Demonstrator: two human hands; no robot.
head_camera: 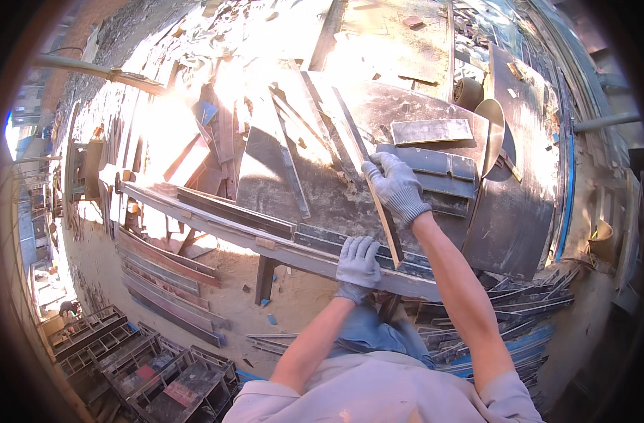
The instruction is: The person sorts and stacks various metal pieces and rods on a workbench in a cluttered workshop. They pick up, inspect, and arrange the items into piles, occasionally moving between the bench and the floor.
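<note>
My right hand [395, 184], in a grey knit glove, grips a long narrow wooden strip [382, 218] with a dark face. The strip slants over the workbench, its near end above the bench's front edge. My left hand [359, 264], gloved alike, rests on the front rail [316, 260] of the bench, fingers over dark strips lying along it. Whether it grips one of them cannot be told. Beyond lie a large dark plywood panel [322, 195] and more loose strips [290, 158]. Right of my right hand are short dark board pieces [443, 163] and a paler board offcut [432, 131].
Stacked boards [166, 280] lie on the ground at lower left, near metal-framed racks [168, 380]. Piled strips [528, 301] lie right of my legs. A curved sheet [492, 135] and a roll [468, 93] stand at upper right. Bright sunlight washes out the upper left.
</note>
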